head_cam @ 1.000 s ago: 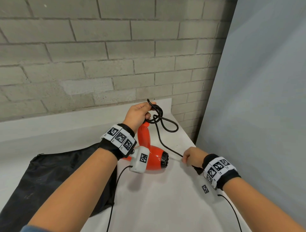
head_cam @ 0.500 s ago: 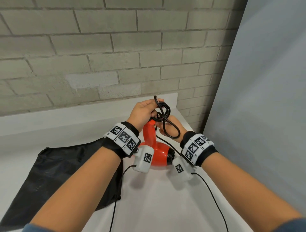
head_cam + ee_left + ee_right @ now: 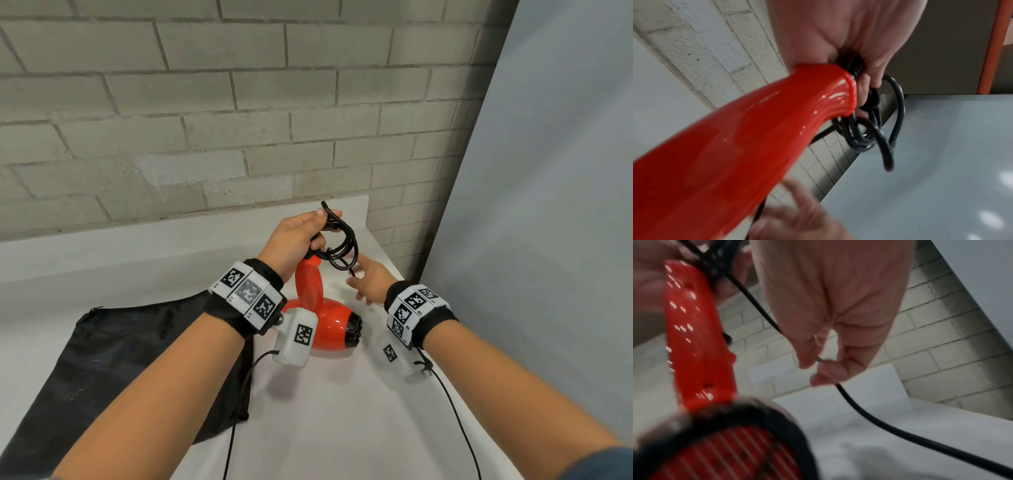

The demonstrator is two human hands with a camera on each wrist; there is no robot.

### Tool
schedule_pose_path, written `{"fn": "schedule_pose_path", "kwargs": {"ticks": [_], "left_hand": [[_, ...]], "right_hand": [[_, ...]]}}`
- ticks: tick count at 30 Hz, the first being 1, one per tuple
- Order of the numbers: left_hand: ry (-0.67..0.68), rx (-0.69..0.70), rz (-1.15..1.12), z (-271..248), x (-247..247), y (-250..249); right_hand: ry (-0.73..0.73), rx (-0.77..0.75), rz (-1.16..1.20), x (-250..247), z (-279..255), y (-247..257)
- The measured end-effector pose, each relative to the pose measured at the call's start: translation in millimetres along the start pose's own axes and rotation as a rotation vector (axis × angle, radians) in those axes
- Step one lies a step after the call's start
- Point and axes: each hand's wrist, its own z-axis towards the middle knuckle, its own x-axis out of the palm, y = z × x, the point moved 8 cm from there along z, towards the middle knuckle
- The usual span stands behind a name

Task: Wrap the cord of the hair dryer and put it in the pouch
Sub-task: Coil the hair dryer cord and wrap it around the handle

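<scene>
The left hand (image 3: 296, 236) grips the cord (image 3: 339, 245) loops atop the red dryer (image 3: 320, 310) on the counter (image 3: 342, 411). The right hand (image 3: 371, 284) pinches the loose cord. The pouch (image 3: 120, 359) lies left.

Behind the left hand's (image 3: 297, 236) grip on the cord (image 3: 339, 240) coils, the brick wall (image 3: 205, 120) closes in. Right of it a grey panel (image 3: 548, 205) blocks passage. Below stands the dryer (image 3: 322, 308); left, the pouch (image 3: 120, 359) covers the table (image 3: 342, 428), bare nearer the person.
</scene>
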Motion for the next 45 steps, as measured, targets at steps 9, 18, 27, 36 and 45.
{"fn": "schedule_pose_path", "kwargs": {"ticks": [9,18,27,36,45], "left_hand": [[0.042,0.080,0.029,0,3,-7],[0.064,0.124,0.038,-4,2,-10],[0.096,0.146,0.084,-2,3,-11],[0.092,0.111,0.093,-2,4,-7],[0.060,0.087,0.183,-5,1,-9]], "right_hand": [[-0.050,-0.267,0.184,1,-11,53],[-0.127,0.101,-0.103,-12,-4,-21],[-0.099,-0.570,0.015,-17,-49,85],[-0.082,-0.412,0.159,-20,-37,63],[-0.314,-0.388,0.118,-55,-35,75]]}}
